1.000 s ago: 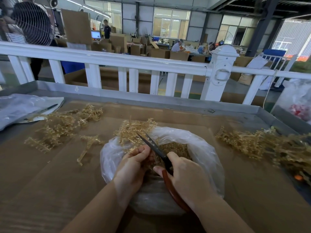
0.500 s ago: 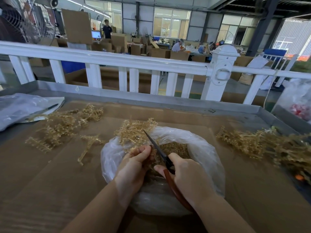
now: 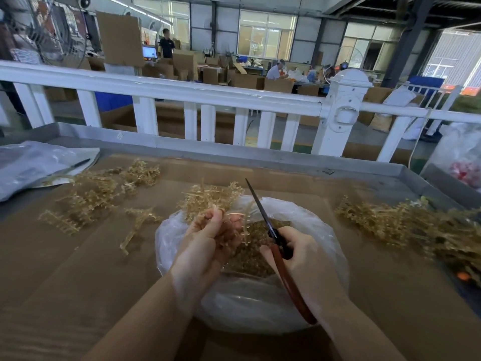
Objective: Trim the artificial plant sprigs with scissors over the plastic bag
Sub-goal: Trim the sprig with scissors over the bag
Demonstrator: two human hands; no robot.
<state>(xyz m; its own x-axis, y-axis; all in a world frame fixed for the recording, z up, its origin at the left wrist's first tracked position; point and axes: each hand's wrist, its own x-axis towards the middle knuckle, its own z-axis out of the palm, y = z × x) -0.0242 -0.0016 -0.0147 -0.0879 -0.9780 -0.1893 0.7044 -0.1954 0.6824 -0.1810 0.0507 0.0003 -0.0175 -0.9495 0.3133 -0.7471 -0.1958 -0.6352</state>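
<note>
Cardboard-lined tabletop (image 3: 78, 269) carries the plastic bag (image 3: 322, 230); above it my left hand (image 3: 205, 241) pinches a light, springy sprig (image 3: 208, 198), best held by its stem, while my right hand (image 3: 302, 261) grips closed scissors (image 3: 263, 214).

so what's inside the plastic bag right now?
The plastic bag holds a heap of small tan trimmed bits, visible between the hands. The left hand, right hand and scissors cover part of the opening; the bottom can't be seen.

Factory packing hall: stacked cardboard boxes (image 3: 182, 65), seated worker (image 3: 275, 71), high steel-framed windows (image 3: 266, 35)
</note>
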